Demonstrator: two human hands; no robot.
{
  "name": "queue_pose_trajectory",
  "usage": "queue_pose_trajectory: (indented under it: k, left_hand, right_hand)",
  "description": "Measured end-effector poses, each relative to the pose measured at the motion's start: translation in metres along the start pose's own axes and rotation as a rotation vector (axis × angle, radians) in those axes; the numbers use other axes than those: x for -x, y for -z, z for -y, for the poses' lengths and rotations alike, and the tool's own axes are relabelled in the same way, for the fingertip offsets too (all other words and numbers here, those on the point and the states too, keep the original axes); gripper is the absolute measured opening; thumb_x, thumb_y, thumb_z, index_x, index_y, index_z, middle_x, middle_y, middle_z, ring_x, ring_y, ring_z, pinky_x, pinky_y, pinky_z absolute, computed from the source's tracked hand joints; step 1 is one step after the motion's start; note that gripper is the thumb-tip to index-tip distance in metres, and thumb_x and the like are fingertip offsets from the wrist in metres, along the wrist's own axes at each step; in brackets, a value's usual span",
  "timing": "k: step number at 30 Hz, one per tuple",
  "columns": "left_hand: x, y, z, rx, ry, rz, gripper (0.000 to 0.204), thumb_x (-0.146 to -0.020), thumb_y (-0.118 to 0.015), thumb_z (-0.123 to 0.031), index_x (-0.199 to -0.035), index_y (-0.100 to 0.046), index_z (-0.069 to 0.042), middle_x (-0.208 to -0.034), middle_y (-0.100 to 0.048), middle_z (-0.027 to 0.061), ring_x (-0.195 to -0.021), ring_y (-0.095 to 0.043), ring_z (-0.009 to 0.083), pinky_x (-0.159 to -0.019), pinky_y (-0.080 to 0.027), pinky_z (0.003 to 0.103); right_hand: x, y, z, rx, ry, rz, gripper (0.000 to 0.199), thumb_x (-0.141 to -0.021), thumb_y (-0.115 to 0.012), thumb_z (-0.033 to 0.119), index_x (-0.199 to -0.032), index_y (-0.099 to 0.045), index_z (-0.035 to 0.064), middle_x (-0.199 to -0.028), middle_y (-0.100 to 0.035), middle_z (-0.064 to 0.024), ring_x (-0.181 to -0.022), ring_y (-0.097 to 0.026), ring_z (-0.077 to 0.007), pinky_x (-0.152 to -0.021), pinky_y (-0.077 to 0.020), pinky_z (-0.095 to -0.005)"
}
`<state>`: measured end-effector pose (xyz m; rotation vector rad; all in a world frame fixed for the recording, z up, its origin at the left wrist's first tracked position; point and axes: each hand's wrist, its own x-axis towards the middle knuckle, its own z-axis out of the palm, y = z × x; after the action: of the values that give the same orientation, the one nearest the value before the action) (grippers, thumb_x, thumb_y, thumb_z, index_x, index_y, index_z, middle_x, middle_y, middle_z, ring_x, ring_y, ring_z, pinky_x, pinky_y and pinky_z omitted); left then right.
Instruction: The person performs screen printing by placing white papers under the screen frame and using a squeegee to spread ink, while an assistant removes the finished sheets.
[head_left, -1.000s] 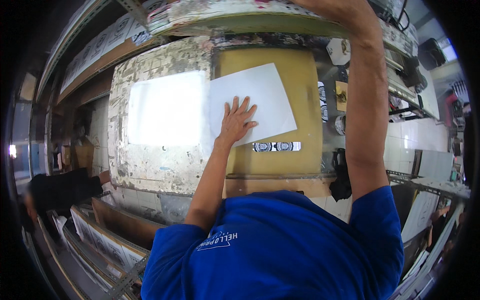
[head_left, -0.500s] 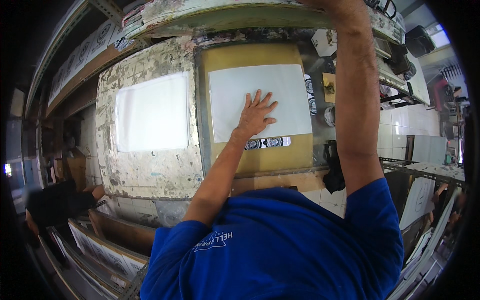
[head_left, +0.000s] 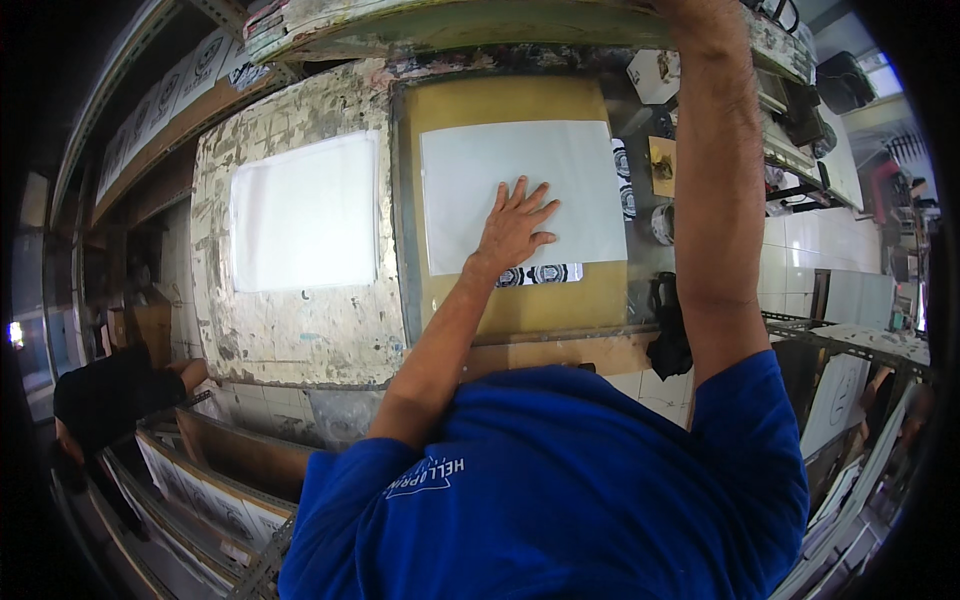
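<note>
My left hand [head_left: 515,230] lies flat with its fingers spread on a white sheet [head_left: 580,170]. Beneath the sheet is a yellowish board [head_left: 550,310]. Black-and-white printed pieces [head_left: 555,273] stick out past the sheet's near edge and its right edge. My right arm [head_left: 718,210] reaches up and away to the top of the picture. Only the base of my right hand [head_left: 700,18] shows, beside a raised, paint-stained frame [head_left: 450,42]; its fingers are cut off by the picture's edge.
Left of the board, a paint-spattered table [head_left: 300,345] bears a bright white rectangle [head_left: 305,215]. Shelves with printed sheets [head_left: 180,90] stand at far left. Racks [head_left: 200,490] rise behind me, where a person in black [head_left: 125,395] bends. A tub [head_left: 662,224] and black cloth [head_left: 668,325] lie at right.
The view has shifted slightly. My left hand stays spread on the sheet, and my right arm remains raised, with less of its hand showing. The person in black has moved a little.
</note>
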<state>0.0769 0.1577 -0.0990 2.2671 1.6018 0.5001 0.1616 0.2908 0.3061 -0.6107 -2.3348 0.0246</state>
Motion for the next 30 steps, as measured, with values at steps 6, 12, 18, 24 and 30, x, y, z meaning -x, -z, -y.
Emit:
queue_pose_trajectory:
  k: [6, 12, 18, 24, 30]
  left_hand:
    - [0.005, 0.001, 0.008, 0.048, -0.007, -0.075, 0.063, -0.094, -0.064, -0.047, -0.150, -0.053, -0.020, -0.160, -0.043, 0.0058, -0.153, -0.028, 0.0348, -0.127, -0.016, 0.057]
    - [0.016, 0.096, -0.011, 0.552, 0.093, -0.712, 0.071, -0.084, -0.078, -0.006, -0.149, -0.050, -0.009, -0.142, -0.063, 0.0114, -0.140, -0.050, 0.0318, -0.121, -0.031, 0.046]
    - [0.078, 0.177, -0.011, 0.994, 0.005, -1.149, 0.128, -0.067, -0.097, -0.029, -0.162, -0.018, 0.005, -0.133, -0.060, 0.0167, -0.115, -0.062, 0.0245, -0.100, -0.050, 0.039]
    - [0.158, 0.114, -0.023, 1.106, 0.522, -0.914, 0.106, -0.061, -0.099, -0.015, -0.150, -0.044, 0.007, -0.128, -0.065, 0.0135, -0.115, -0.063, 0.0228, -0.103, -0.051, 0.037]
    - [0.209, 0.025, 0.006, 0.716, 0.498, -0.800, 0.097, -0.060, -0.098, -0.023, -0.143, -0.055, 0.003, -0.132, -0.062, 0.0158, -0.122, -0.057, 0.0273, -0.104, -0.047, 0.038]
  right_hand:
    - [-0.011, -0.010, -0.012, -0.064, -0.010, 0.062, 0.043, -0.079, -0.083, 0.044, -0.099, -0.082, 0.0062, -0.086, -0.078, -0.0131, -0.070, -0.069, -0.0242, -0.066, -0.0538, -0.0353]
    - [0.015, 0.013, 0.015, -0.026, -0.101, 0.148, 0.046, -0.078, -0.082, 0.044, -0.106, -0.081, 0.0073, -0.083, -0.078, -0.0122, -0.071, -0.069, -0.0245, -0.070, -0.0548, -0.0355]
    - [0.096, -0.036, 0.028, 0.000, -0.009, 0.030, 0.048, -0.077, -0.087, 0.038, -0.119, -0.077, 0.0180, -0.101, -0.077, -0.0136, -0.082, -0.073, -0.0321, -0.070, -0.0575, -0.0378]
    - [0.195, -0.076, 0.061, -0.124, -0.138, 0.120, 0.035, -0.081, -0.079, 0.027, -0.115, -0.078, 0.0184, -0.080, -0.066, -0.0080, -0.071, -0.065, -0.0285, -0.066, -0.0502, -0.0408]
    - [0.246, -0.138, 0.044, -0.390, -0.423, 0.476, 0.033, -0.086, -0.076, 0.024, -0.119, -0.076, 0.0179, -0.102, -0.075, -0.0139, -0.091, -0.072, -0.0327, -0.078, -0.0554, -0.0406]
